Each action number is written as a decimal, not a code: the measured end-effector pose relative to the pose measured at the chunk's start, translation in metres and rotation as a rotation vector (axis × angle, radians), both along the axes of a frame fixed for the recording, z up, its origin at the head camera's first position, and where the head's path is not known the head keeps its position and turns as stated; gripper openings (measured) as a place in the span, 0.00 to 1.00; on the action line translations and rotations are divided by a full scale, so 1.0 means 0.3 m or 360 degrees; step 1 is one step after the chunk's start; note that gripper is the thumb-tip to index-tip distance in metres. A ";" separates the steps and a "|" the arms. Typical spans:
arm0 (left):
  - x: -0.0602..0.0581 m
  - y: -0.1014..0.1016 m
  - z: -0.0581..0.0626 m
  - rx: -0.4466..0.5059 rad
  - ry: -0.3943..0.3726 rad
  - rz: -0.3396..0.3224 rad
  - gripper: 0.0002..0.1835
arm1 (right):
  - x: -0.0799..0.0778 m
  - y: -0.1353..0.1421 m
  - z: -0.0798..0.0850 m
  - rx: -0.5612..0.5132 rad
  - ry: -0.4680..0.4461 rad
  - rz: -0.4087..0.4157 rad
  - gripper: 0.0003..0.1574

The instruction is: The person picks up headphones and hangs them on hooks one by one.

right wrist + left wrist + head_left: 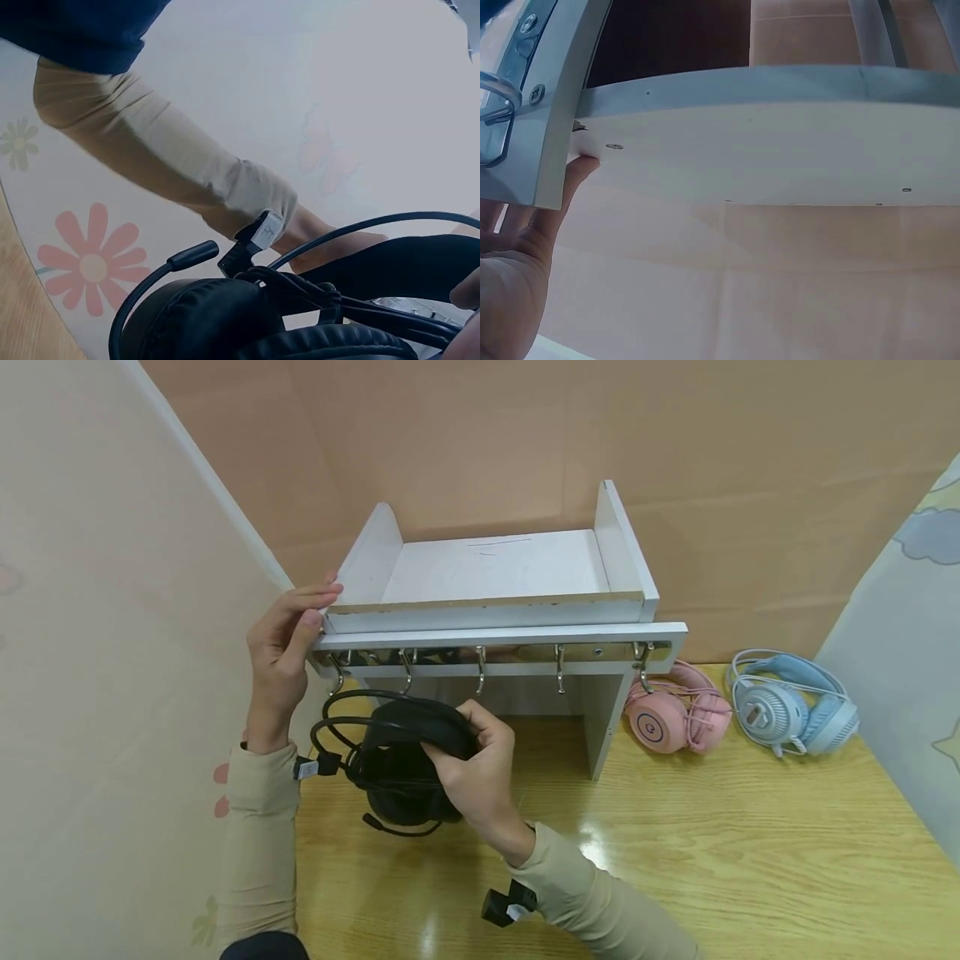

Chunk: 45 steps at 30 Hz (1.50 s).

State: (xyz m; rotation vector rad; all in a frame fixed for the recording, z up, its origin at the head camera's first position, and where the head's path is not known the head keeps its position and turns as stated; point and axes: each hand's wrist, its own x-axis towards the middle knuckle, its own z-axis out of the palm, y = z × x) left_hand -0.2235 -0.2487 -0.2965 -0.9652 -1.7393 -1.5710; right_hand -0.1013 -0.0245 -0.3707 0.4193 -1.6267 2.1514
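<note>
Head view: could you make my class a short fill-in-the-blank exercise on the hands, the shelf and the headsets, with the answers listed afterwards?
1. The right hand holds a headset coloured ____.
2. The left hand touches the white shelf at its ____ end.
3. Between the shelf and the light-blue headset lies another, coloured ____.

Missing words: black; left; pink.

One of the hands against white shelf, silver hook, tan backdrop

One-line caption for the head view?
Right hand holds black headphones near a white shelf; left hand grips its left end.
</note>
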 end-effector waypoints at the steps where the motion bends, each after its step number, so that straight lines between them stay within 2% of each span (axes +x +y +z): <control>1: -0.001 0.000 0.001 -0.0006 0.0002 -0.0002 0.13 | -0.002 -0.003 -0.003 0.0005 0.0020 -0.0004 0.10; 6: -0.004 0.000 0.005 -0.0005 -0.0003 -0.0013 0.13 | -0.013 -0.024 -0.007 0.0015 0.0107 -0.0018 0.11; 17: 0.001 -0.007 0.002 -0.0032 -0.0016 0.0018 0.13 | -0.021 -0.042 -0.004 -0.0001 0.0166 -0.0010 0.13; 29: 0.014 -0.026 0.008 -0.0148 -0.0059 0.0042 0.13 | -0.021 -0.046 0.000 0.0071 0.0103 0.0039 0.15; 39: 0.022 -0.030 0.012 -0.0215 -0.0080 0.0076 0.13 | -0.027 -0.062 -0.014 0.0081 0.0206 0.0126 0.16; 45: 0.028 -0.031 0.012 -0.0256 -0.0073 0.0122 0.13 | -0.032 -0.080 -0.024 0.0082 0.0202 0.0117 0.16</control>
